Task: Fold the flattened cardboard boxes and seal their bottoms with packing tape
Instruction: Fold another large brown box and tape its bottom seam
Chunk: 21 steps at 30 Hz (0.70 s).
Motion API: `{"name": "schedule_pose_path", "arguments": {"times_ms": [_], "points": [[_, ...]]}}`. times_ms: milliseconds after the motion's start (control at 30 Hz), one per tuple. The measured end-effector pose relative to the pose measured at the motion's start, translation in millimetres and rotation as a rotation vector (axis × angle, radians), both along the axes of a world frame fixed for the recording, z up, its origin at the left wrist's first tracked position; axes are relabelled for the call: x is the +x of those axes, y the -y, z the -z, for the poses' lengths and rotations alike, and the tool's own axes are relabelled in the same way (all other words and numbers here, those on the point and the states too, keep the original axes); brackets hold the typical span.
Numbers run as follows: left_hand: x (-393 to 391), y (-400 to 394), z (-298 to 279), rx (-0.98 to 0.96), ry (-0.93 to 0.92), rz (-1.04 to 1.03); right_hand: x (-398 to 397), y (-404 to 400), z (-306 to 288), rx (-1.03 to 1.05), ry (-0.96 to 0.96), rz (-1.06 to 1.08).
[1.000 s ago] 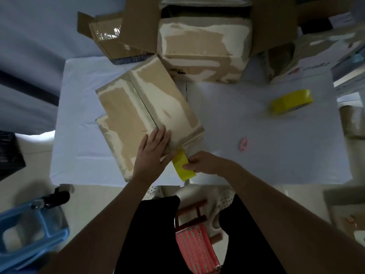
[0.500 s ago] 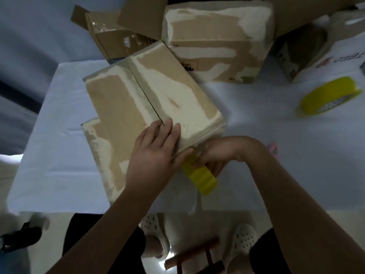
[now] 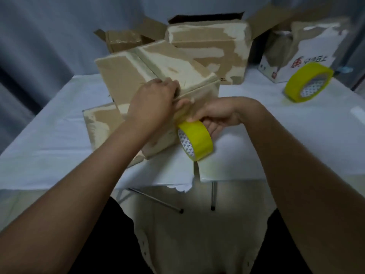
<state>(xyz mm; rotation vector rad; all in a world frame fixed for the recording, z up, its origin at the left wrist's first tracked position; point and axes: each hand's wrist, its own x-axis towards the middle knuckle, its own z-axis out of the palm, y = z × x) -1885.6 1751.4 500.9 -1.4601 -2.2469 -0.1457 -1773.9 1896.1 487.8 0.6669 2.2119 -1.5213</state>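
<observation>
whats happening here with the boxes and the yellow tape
A person is taping the bottom of a folded cardboard box on a white-covered table. The left hand presses down at the flap seam near the box's front edge, while the right hand holds a yellow tape roll against its front side. A second yellow roll lies unused to the right.

A makeshift packing spot in a plain room, not a fitted workshop.

The landmark is a folding table (image 3: 296,147) under a white sheet, its thin metal legs (image 3: 156,200) showing beneath the near edge. At the table's far side stand worn, reused cardboard boxes (image 3: 209,48), one with open flaps, and to their right a white printed carton (image 3: 308,62). A spare roll of yellow tape (image 3: 309,82) lies on the table's far right. Behind the table hang grey-blue curtains (image 3: 39,36); below it is a pale floor.
</observation>
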Motion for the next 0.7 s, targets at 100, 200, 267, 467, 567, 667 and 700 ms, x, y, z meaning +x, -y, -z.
{"name": "schedule_pose_path", "arguments": {"times_ms": [100,200,267,467,567,667,700], "points": [[6,-3,3,-0.02,-0.022,-0.058,10,11,6,0.069,-0.055,0.085],[7,-6,12,-0.017,-0.079,-0.084,21,26,19,0.138,-0.219,0.231],[5,-10,16,-0.022,-0.117,-0.089,35,26,31,0.236,-0.378,0.382],[-3,-6,30,0.065,-0.142,-0.021,92,-47,76,0.903,-0.195,0.72],[-6,-7,32,0.086,-0.15,-0.014,104,-69,92,1.001,0.098,0.586],[-7,-6,31,0.046,-0.128,-0.043,110,-80,105,1.049,0.015,0.578],[-7,-5,30,0.036,-0.107,-0.052,111,-81,106,1.016,-0.089,0.621]]}}
